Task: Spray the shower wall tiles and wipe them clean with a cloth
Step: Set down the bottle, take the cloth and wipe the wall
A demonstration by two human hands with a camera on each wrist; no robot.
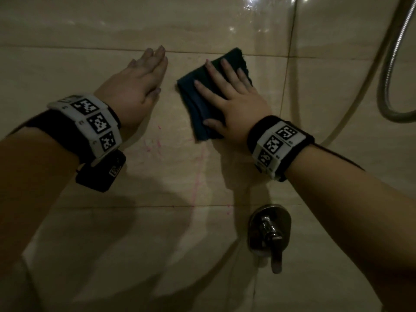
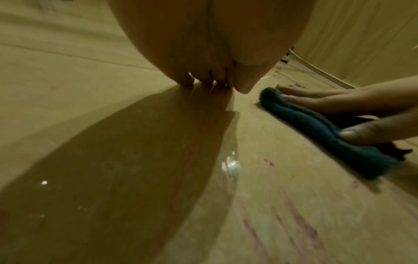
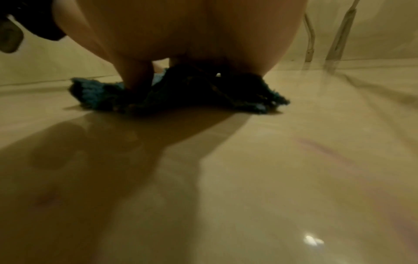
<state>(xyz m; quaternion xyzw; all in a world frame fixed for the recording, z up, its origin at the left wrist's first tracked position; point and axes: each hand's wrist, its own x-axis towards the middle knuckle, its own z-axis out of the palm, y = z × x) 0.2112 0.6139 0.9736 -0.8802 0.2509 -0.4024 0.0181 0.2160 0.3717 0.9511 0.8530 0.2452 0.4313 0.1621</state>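
A folded dark teal cloth [image 1: 193,102] [image 2: 316,128] [image 3: 97,92] lies flat against the beige wall tiles [image 1: 67,70]. My right hand [image 1: 225,86] presses on it with straight, spread fingers; its thumb [image 2: 366,133] lies over the cloth's lower edge. My left hand [image 1: 144,73] rests flat on the bare tile just left of the cloth, fingers straight and together, fingertips [image 2: 203,84] touching the wall. Faint pink streaks [image 1: 157,143] [image 2: 298,225] mark the tile below the hands. No spray bottle shows in any view.
A chrome shower valve with a lever [image 1: 270,230] sticks out of the wall below my right wrist. A metal shower hose [image 1: 391,64] loops down at the right. Tile joints [image 1: 290,41] run across and down the wet, glossy wall.
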